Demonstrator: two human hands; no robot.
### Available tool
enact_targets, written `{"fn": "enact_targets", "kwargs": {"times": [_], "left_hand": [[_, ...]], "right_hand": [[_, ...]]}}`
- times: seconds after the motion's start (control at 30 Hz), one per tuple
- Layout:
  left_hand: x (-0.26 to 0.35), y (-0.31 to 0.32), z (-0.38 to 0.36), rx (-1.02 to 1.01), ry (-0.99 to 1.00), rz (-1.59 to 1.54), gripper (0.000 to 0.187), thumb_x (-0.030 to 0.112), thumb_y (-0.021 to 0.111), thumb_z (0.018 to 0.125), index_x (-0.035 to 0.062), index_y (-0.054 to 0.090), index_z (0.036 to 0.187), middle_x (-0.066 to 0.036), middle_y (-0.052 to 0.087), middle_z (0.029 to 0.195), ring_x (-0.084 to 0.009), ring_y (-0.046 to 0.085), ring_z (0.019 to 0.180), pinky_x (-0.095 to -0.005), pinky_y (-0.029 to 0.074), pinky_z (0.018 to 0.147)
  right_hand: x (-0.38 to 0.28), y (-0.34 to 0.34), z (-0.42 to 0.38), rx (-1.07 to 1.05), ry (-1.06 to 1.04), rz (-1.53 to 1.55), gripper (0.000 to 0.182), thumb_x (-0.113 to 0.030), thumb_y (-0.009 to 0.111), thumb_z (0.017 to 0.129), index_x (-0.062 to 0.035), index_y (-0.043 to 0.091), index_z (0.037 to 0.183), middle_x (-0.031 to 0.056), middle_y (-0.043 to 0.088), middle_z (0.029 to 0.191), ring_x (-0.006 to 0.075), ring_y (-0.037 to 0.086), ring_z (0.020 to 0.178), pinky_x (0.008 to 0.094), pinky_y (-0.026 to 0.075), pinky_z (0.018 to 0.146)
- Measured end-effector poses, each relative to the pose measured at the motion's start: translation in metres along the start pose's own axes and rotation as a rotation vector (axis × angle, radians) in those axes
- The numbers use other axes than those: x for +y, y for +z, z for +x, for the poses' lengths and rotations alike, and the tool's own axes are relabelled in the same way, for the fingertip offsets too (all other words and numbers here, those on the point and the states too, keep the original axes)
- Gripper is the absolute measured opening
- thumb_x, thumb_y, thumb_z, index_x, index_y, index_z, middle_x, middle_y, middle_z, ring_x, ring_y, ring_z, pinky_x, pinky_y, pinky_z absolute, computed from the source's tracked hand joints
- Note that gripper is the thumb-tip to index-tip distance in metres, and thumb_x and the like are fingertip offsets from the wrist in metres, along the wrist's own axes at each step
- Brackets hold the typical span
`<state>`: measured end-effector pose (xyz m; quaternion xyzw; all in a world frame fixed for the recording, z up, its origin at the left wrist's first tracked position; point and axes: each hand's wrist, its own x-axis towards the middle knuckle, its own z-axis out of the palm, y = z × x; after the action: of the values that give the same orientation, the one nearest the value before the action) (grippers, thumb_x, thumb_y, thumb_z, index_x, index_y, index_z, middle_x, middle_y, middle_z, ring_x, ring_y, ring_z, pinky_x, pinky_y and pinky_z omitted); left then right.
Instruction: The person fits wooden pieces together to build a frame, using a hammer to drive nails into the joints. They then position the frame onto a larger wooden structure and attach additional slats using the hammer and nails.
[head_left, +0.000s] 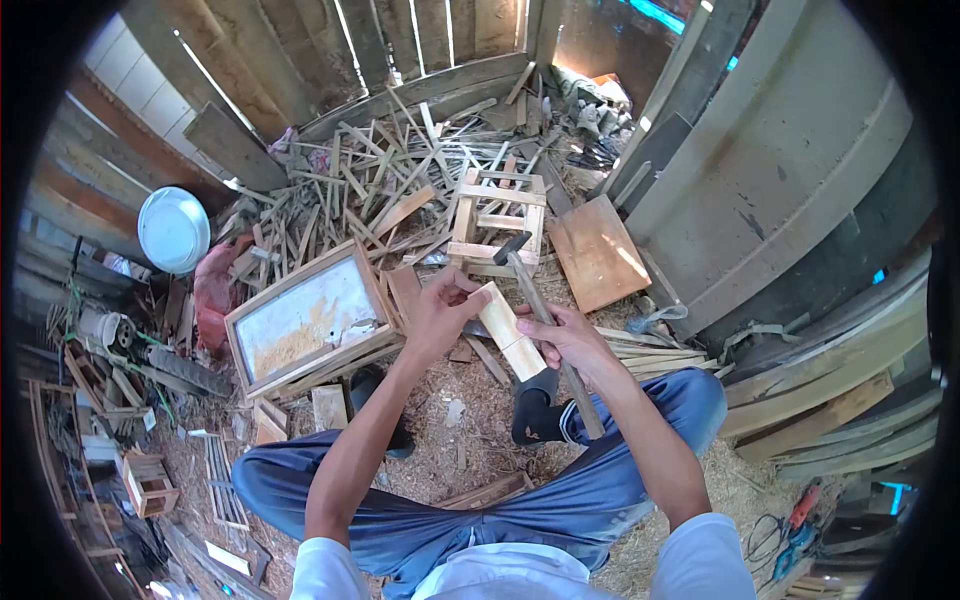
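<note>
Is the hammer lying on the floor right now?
No, the right hand grips the hammer by its wooden handle, above the floor.

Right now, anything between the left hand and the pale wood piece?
Nothing visible: left hand grips the pale wood piece near its far end. The hammer, in the right hand, is on the other side.
</note>
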<state>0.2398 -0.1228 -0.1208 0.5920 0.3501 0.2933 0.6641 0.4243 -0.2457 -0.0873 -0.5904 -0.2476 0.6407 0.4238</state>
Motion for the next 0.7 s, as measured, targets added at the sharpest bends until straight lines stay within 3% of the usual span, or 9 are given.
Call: {"fn": "enact_targets", "kwargs": {"times": [0.17,0.2,0.33,0.43,0.47,0.5,0.57,0.7], "left_hand": [[0.016,0.001,-0.006,0.035,0.024,0.057,0.015,0.01,0.069,0.089,0.0024,0.058,0.094,-0.004,0.066,0.089,-0.0092,0.06,0.082,-0.025,0.047,0.074],[0.017,0.003,-0.008,0.035,0.041,-0.032,0.018,0.011,0.069,0.09,0.0026,0.059,0.102,-0.006,0.067,0.094,-0.0101,0.06,0.082,-0.0249,0.046,0.073],[0.015,0.012,-0.014,0.077,0.05,-0.212,0.023,0.012,0.071,0.088,0.0021,0.058,0.105,-0.004,0.067,0.091,-0.0085,0.059,0.077,-0.0234,0.046,0.07],[0.005,0.028,-0.023,0.125,-0.011,-0.309,0.024,0.012,0.071,0.088,0.0036,0.058,0.107,-0.003,0.066,0.089,-0.0086,0.06,0.076,-0.0229,0.045,0.068],[-0.006,0.029,-0.022,0.16,-0.116,-0.382,0.024,0.012,0.071,0.088,0.0048,0.059,0.107,-0.002,0.065,0.088,-0.008,0.058,0.075,-0.0224,0.045,0.067],[-0.005,0.032,-0.021,0.194,-0.222,-0.455,0.024,0.012,0.072,0.088,0.0061,0.059,0.107,-0.001,0.065,0.087,-0.0075,0.057,0.074,-0.022,0.044,0.067],[-0.003,0.031,-0.017,0.186,-0.236,-0.522,0.021,0.014,0.071,0.089,0.0078,0.06,0.106,0.002,0.063,0.084,-0.0069,0.055,0.071,-0.0214,0.043,0.066],[0.026,0.027,-0.001,0.163,-0.241,-0.655,0.013,0.02,0.064,0.095,0.01,0.062,0.103,0.005,0.062,0.086,-0.0048,0.053,0.07,-0.0216,0.043,0.071]], "right_hand": [[-0.003,0.004,0.0,0.024,-0.068,-0.002,0.043,-0.024,0.077,0.084,-0.0009,0.062,0.118,-0.0046,0.051,0.066,0.0034,0.042,0.046,0.0217,0.033,0.041],[-0.005,0.004,-0.001,0.026,-0.097,0.003,0.044,-0.024,0.077,0.084,-0.0003,0.061,0.118,-0.0045,0.051,0.066,0.0033,0.041,0.046,0.0218,0.032,0.04],[-0.007,0.007,0.001,0.064,-0.194,0.074,0.043,-0.022,0.076,0.085,0.0013,0.06,0.118,-0.0045,0.051,0.066,0.003,0.041,0.045,0.022,0.032,0.04],[-0.008,0.007,0.003,0.102,-0.222,0.041,0.041,-0.021,0.075,0.086,0.0014,0.06,0.117,-0.0037,0.053,0.067,0.0036,0.041,0.044,0.022,0.031,0.039],[-0.01,0.007,0.003,0.105,-0.228,0.039,0.041,-0.021,0.075,0.086,0.0014,0.06,0.117,-0.0037,0.053,0.067,0.0036,0.041,0.044,0.022,0.031,0.039],[-0.012,0.005,0.003,0.13,-0.226,-0.045,0.04,-0.022,0.075,0.085,0.0018,0.061,0.114,-0.0027,0.053,0.067,0.005,0.044,0.047,0.0232,0.034,0.042],[-0.021,0.003,0.005,0.162,-0.228,-0.133,0.039,-0.022,0.076,0.085,0.0023,0.061,0.112,-0.0016,0.054,0.067,0.0064,0.047,0.05,0.0244,0.037,0.044],[-0.069,-0.007,-0.003,0.284,-0.428,-0.432,0.038,-0.026,0.076,0.083,0.0,0.065,0.107,0.0031,0.06,0.076,0.0114,0.053,0.069,0.0293,0.044,0.063]]}}
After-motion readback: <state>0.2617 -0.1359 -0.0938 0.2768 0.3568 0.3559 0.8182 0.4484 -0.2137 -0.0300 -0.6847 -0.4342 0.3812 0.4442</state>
